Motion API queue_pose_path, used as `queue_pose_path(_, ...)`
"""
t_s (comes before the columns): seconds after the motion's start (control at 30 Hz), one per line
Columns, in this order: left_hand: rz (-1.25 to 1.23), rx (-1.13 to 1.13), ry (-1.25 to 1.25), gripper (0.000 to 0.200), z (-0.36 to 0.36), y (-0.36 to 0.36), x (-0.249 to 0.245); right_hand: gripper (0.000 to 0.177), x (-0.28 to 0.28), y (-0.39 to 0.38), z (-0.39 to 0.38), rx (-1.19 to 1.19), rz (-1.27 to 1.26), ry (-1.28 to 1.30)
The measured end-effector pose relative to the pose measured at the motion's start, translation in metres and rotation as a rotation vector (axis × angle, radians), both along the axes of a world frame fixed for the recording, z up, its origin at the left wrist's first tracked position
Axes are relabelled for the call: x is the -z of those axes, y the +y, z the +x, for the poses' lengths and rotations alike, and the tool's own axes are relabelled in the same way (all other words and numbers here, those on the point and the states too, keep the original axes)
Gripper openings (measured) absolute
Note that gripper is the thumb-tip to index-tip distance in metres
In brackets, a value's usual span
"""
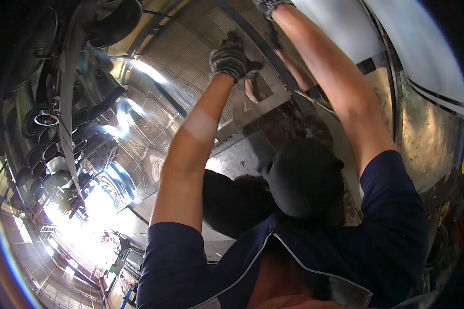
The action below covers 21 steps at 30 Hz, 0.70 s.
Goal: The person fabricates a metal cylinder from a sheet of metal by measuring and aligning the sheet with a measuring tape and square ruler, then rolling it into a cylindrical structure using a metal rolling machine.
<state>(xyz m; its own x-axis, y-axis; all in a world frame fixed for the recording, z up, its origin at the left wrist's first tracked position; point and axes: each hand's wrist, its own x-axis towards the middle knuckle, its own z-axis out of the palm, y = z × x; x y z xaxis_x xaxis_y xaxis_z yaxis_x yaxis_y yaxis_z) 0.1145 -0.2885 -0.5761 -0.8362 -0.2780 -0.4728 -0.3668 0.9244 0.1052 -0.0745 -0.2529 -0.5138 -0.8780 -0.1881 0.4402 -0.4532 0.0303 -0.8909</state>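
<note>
My left hand (pixel 231 59), in a grey knitted glove, rests on or just above a shiny metal sheet (pixel 185 46). Its thumb sticks out to the side, the fingers point away from me, and nothing shows in its grasp. My right hand (pixel 274 5), also gloved, reaches to the top edge of the view, where its fingers are cut off; what it touches cannot be seen. Near my left hand lies a flat, pale frame-like strip (pixel 276 98) with a cut-out. Reflections of my arms appear on the sheet.
Black shoes or knees (pixel 307 177) show below my arms. Round dark parts (pixel 46 118) hang or stack at left, beside a strap (pixel 66 103). A worn metal panel (pixel 423 134) and white sheeting (pixel 423 36) stand at right. Bright daylight glares at lower left.
</note>
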Motion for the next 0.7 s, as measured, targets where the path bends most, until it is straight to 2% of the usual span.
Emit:
queue_pose_path(0.03,0.014,-0.011,0.038,0.130,-0.001,-0.003,0.001,0.039,-0.007,-0.003,0.000,0.001,-0.028,0.017)
queue_pose_path(0.1,-0.041,0.040,0.155,0.133,0.005,-0.006,0.015,0.037,-0.019,-0.014,-0.016,-0.501,0.340,-0.245)
queue_pose_path(0.13,-0.064,0.039,0.123,0.134,0.002,-0.005,0.015,0.037,-0.030,-0.022,-0.025,-0.493,0.306,-0.203)
queue_pose_path(0.2,-0.088,0.036,0.091,0.134,-0.003,-0.005,-0.007,0.056,-0.042,-0.027,-0.027,-0.560,0.058,-0.472)
queue_pose_path(0.27,0.112,-0.143,-0.134,0.135,-0.012,-0.002,-0.030,0.075,-0.044,-0.021,-0.021,-0.632,-0.158,-0.768)
queue_pose_path(0.3,0.112,-0.144,-0.127,0.135,-0.013,0.000,-0.035,0.085,-0.044,-0.015,-0.021,-0.662,-0.268,-0.916)
queue_pose_path(0.33,0.108,-0.150,-0.132,0.135,-0.012,0.001,-0.038,0.102,-0.045,-0.004,-0.022,-0.620,-0.159,-0.865)
queue_pose_path(0.37,0.105,-0.157,-0.141,0.134,-0.012,0.001,-0.041,0.102,-0.039,0.000,-0.026,-0.621,-0.162,-0.862)
queue_pose_path(0.43,0.057,-0.087,-0.105,0.134,-0.008,-0.001,-0.031,0.103,-0.018,0.008,-0.031,-0.456,-0.168,-0.948)
queue_pose_path(0.47,0.011,-0.019,-0.062,0.134,-0.007,0.000,-0.025,0.089,-0.009,0.019,-0.031,-0.470,-0.137,-0.985)
queue_pose_path(0.57,0.030,-0.046,-0.074,0.134,-0.007,0.000,-0.027,0.080,0.039,0.029,-0.041,-0.369,-0.042,-0.958)
queue_pose_path(0.6,0.029,-0.046,-0.076,0.134,-0.007,-0.001,-0.026,0.085,0.036,0.040,-0.039,-0.391,0.085,-0.973)
queue_pose_path(0.63,0.038,-0.058,-0.070,0.134,-0.007,-0.002,-0.023,0.085,0.055,0.045,-0.046,-0.392,0.084,-0.975)
queue_pose_path(0.67,0.048,-0.070,-0.064,0.134,-0.007,-0.002,-0.021,0.085,0.087,0.046,-0.055,-0.361,0.215,-0.954)
queue_pose_path(0.7,0.050,-0.070,-0.067,0.134,-0.007,-0.002,-0.021,0.085,0.081,0.051,-0.049,-0.357,0.239,-0.954)
